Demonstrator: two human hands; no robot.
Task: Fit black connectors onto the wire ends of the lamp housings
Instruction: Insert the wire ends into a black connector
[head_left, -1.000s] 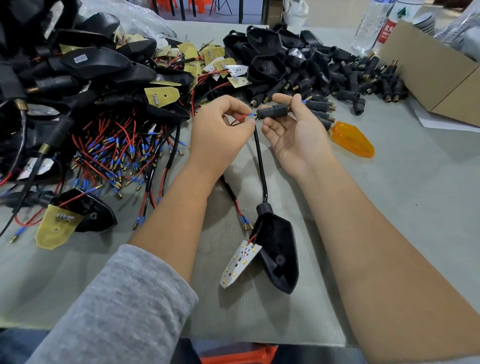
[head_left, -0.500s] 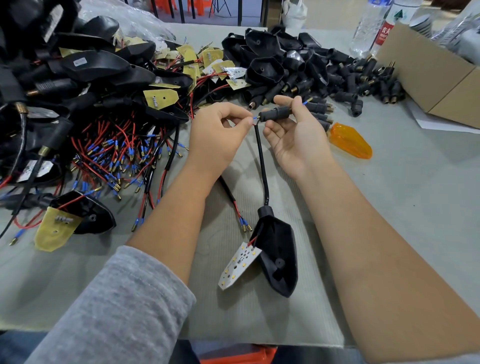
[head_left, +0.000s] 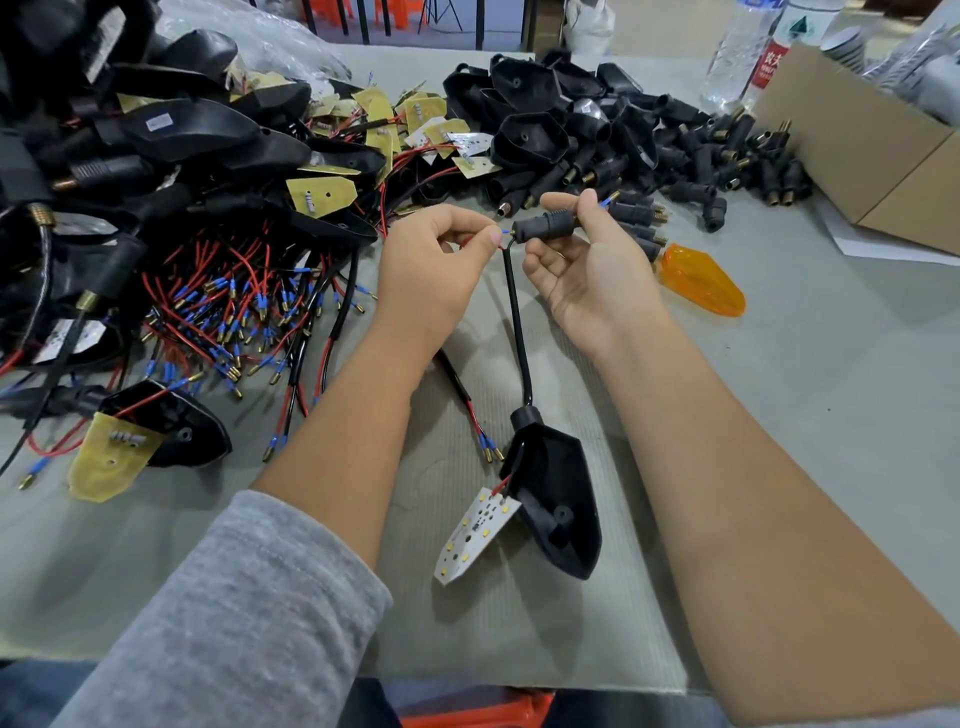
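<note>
A: Starting at the left, the bench (head_left: 779, 415) carries a heap of lamp housings (head_left: 171, 135) with loose red wires (head_left: 234, 312) spilling toward the near side. Where is the piece being worked?

B: In the middle, held up between both hands. The left hand (head_left: 431, 265) pinches a blue-tipped wire end (head_left: 503, 233) between thumb and forefinger, grip closed on it. The right hand (head_left: 587, 270) clamps thumb and fingers on a black connector (head_left: 543, 227).

A: How do the two lie to each other?

B: The connector's long axis runs left to right, its brass mouth facing left. The wire end sits just left of that mouth, very near it; whether it has entered cannot be told. The likely next move is a push to the right along that axis. A second blue tip shows past the connector's right end.

A: And the housing itself?

B: Its black cable (head_left: 519, 322) drops from the hands to the housing (head_left: 556, 499) lying near on the bench, an LED board (head_left: 475, 535) hanging from it.

A: Any containers?

B: Far right, a cardboard box (head_left: 872, 156); its contents are hidden. Loose connectors (head_left: 727, 161) are piled beside it, and an orange lens (head_left: 701, 280) lies nearer.
</note>
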